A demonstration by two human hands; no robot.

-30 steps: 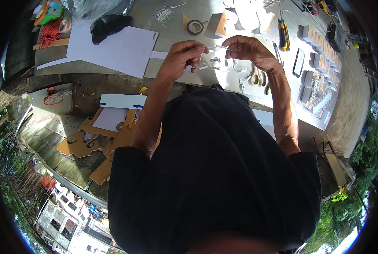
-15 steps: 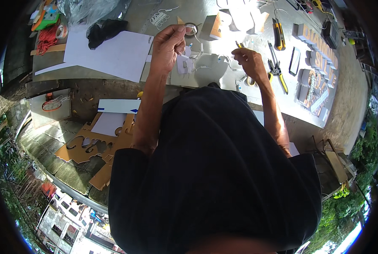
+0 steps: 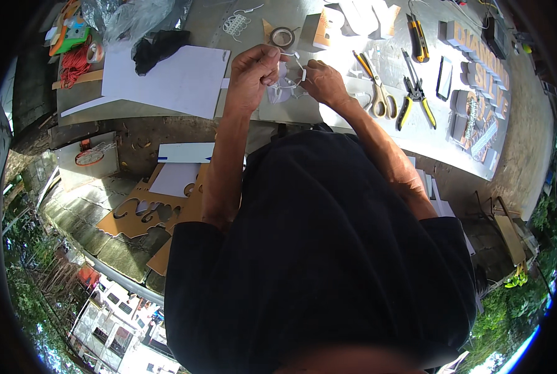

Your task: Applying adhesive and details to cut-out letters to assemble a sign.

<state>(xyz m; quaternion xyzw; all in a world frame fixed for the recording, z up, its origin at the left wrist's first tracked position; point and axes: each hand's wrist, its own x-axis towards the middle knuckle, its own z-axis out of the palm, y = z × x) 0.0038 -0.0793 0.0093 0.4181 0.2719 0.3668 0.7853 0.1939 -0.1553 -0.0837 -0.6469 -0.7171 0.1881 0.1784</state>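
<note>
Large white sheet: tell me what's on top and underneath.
Crumpled black plastic lies on the sheet, with clear plastic at its upper edge. A white strip juts leftward; whatever is underneath is covered.

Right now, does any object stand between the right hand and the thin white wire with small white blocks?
Nothing visible stands between the right hand and that white wire. One small block sits close beside the fingers; whether they touch, I cannot tell.
</note>
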